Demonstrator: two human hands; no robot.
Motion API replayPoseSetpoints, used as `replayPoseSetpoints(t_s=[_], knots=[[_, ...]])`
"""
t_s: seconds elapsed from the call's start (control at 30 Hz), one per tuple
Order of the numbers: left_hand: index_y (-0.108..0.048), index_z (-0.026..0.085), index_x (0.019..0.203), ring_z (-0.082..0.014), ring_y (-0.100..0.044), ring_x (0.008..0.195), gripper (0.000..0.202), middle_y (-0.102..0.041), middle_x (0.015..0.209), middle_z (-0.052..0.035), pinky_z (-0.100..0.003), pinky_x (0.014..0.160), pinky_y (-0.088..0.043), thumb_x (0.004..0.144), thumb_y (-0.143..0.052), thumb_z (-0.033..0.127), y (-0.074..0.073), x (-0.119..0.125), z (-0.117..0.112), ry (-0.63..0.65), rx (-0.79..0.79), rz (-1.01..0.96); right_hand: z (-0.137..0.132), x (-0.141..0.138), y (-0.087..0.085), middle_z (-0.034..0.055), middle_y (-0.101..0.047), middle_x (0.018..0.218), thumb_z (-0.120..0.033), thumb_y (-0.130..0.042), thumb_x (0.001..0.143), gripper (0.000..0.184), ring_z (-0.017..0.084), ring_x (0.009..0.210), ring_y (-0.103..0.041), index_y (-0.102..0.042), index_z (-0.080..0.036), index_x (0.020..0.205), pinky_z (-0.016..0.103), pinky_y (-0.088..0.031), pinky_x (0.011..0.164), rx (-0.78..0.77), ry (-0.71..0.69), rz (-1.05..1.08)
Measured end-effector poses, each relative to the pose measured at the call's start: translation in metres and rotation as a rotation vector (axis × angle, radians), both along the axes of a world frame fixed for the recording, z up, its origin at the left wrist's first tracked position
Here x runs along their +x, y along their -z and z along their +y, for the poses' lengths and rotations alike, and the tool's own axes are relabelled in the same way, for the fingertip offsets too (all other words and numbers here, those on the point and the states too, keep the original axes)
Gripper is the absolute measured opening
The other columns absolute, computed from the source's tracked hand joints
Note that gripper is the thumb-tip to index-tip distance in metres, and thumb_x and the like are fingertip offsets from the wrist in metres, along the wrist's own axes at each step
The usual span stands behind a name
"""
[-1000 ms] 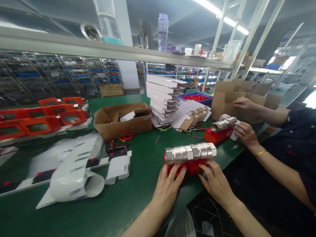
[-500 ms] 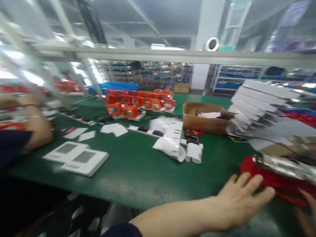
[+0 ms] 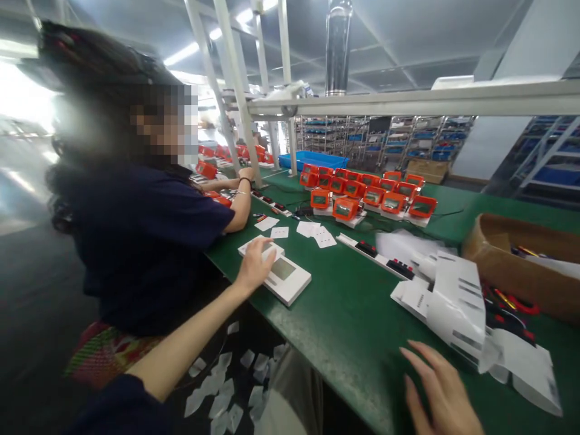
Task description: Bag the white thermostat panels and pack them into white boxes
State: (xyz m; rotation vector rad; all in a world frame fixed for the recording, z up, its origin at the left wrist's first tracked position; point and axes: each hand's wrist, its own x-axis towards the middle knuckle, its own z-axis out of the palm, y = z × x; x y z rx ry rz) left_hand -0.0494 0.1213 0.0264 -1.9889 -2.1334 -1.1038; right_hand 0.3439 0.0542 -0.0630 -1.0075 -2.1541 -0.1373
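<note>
My left hand [image 3: 255,266] reaches over two flat white devices with grey screens, overlapping near the table edge. Its fingers are bent and apart, touching the back white device [image 3: 247,246] or just above it; the hand partly covers both. The front white device [image 3: 294,281] shows its screen. At the lower right, my right hand [image 3: 441,393] is over the green table, fingers apart and nothing visible in them. Nearest to it lies a curled white sheet with dark slots [image 3: 457,302].
A co-worker in a dark shirt [image 3: 149,241] sits close on the left. Orange-framed units [image 3: 347,208] stand in rows at the back, beside a blue tray [image 3: 312,160]. A cardboard box [image 3: 521,241] is at the right; paper cards [image 3: 324,237] and a power strip [image 3: 376,257] lie mid-table.
The view has turned left. My left hand has moved from beside the red cable bundle to the white devices. My right hand, formerly at the far right edge, shows more fully, away from the bundle.
</note>
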Motion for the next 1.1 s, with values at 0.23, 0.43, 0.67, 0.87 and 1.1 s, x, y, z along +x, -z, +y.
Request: replayPoseSetpoints(t_s=[0.23, 0.43, 0.67, 0.87, 1.1], knots=[[-0.056, 0.013, 0.11, -0.0212, -0.06, 0.095, 0.035, -0.06, 0.109, -0.0077, -0.041, 0.082, -0.05, 0.087, -0.054, 0.039, 0.001, -0.079, 0.018, -0.115, -0.211, -0.068, 0.055, -0.208, -0.034, 0.0196, -0.033, 0.137, -0.035, -0.06, 0.075, 0.069, 0.032, 0.129, -0.029, -0.033, -0.008, 0.132, 0.048, -0.032, 0.107, -0.573, -0.109, 0.044], [-0.06, 0.011, 0.109, -0.029, -0.062, 0.094, 0.053, -0.065, 0.108, -0.0121, -0.041, 0.084, -0.049, 0.074, -0.059, 0.051, 0.036, -0.082, 0.031, -0.008, -0.386, -0.101, 0.067, -0.199, -0.047, 0.0184, -0.041, 0.129, -0.042, -0.068, 0.059, 0.085, 0.033, 0.122, -0.036, -0.038, -0.011, 0.132, 0.048, -0.032, 0.105, -0.685, -0.118, -0.075], [-0.056, 0.018, 0.117, -0.0352, -0.045, 0.124, 0.049, -0.06, 0.123, -0.0094, -0.055, 0.102, -0.036, 0.082, -0.044, 0.051, 0.069, 0.055, -0.028, 0.222, -0.351, -0.042, -0.012, -0.021, -0.056, 0.0148, -0.037, 0.139, -0.023, -0.062, 0.059, 0.083, 0.031, 0.131, -0.033, -0.034, -0.018, 0.136, 0.05, -0.033, 0.107, -0.724, 0.035, -0.263], [-0.044, 0.021, 0.124, -0.0229, -0.061, 0.105, 0.038, -0.065, 0.111, -0.0065, -0.055, 0.102, -0.039, 0.088, -0.047, 0.03, 0.073, 0.189, -0.075, 0.565, -0.123, 0.016, -0.06, 0.119, -0.059, 0.0136, -0.042, 0.139, -0.015, -0.05, 0.057, 0.083, 0.03, 0.126, -0.043, -0.033, -0.016, 0.138, 0.049, -0.05, 0.092, -0.46, 0.174, -0.603], [-0.056, 0.019, 0.108, -0.0222, -0.061, 0.098, 0.023, -0.066, 0.101, -0.007, -0.044, 0.088, -0.052, 0.089, -0.046, 0.027, 0.047, 0.215, -0.051, 0.601, -0.227, -0.036, -0.06, 0.136, -0.065, 0.0151, -0.05, 0.132, -0.033, -0.061, 0.068, 0.068, 0.032, 0.12, -0.049, -0.043, -0.016, 0.131, 0.052, -0.053, 0.086, -0.261, 0.203, -0.555]])
